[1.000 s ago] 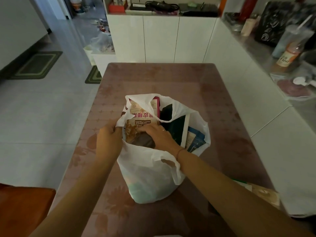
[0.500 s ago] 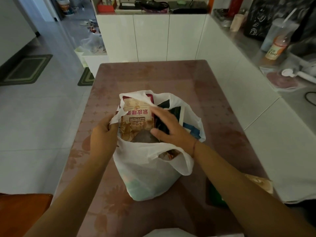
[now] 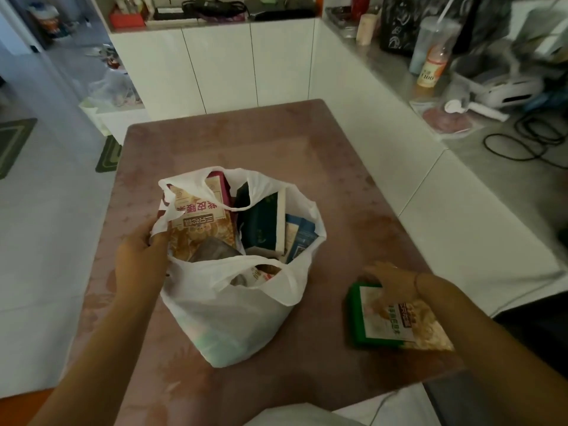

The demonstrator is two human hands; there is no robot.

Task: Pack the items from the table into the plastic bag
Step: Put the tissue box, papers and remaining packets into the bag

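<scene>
A white plastic bag (image 3: pixel 233 309) stands open in the middle of the table (image 3: pixel 276 139). Inside it are a snack packet with orange print (image 3: pixel 199 222), a dark green box (image 3: pixel 261 226), a blue packet (image 3: pixel 302 238) and several other items. My left hand (image 3: pixel 140 256) grips the bag's left rim and holds the mouth open. To the right of the bag a green-edged snack packet (image 3: pixel 396 321) lies flat on the table. My right hand (image 3: pixel 388 276) rests on its far end with the fingers curled over the edge.
A white counter (image 3: pixel 430 186) runs along the table's right side, with a bottle (image 3: pixel 431 69), a cup, cables (image 3: pixel 528 142) and appliances on it. White cabinets (image 3: pixel 215 63) stand beyond the far end. An orange chair seat (image 3: pixel 18 407) is at the bottom left.
My right hand has come out of the bag and moved right and toward me onto the green-edged packet. My left hand has stayed on the bag's rim.
</scene>
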